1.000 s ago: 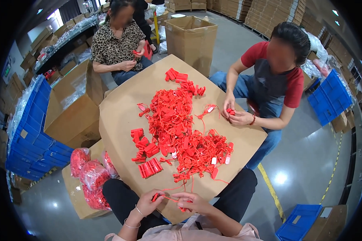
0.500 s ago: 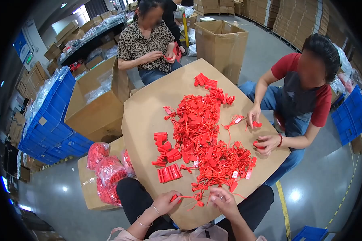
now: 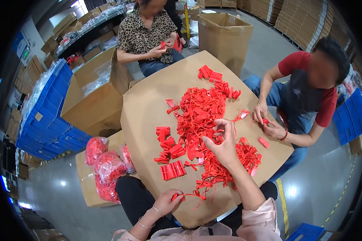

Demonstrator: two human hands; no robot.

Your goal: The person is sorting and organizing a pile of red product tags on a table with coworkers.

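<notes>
My left hand (image 3: 167,202), near the table's front edge, is closed around a small red plastic piece (image 3: 177,197). From that piece a red cord (image 3: 197,195) trails to the right over the cardboard. My right hand (image 3: 224,148) reaches over the big heap of red corded pieces (image 3: 199,105), its thumb and fingers apart and nothing visible between them. Part of the heap is hidden under that hand and forearm. Left of the heap lie a neat row of red pieces (image 3: 173,171) and small stacks of red pieces (image 3: 163,133).
Cardboard covers the table (image 3: 145,104). Across it, one person (image 3: 149,38) handles a red piece; another person (image 3: 305,88) at the right does likewise. Bags of red pieces (image 3: 110,166) sit on a carton at the left, near an open box (image 3: 88,108) and blue crates (image 3: 44,120).
My right hand has left the cord near my left hand and moved forward over the heap. My left hand stays put with the red piece. A loose red piece now lies near the right-hand person.
</notes>
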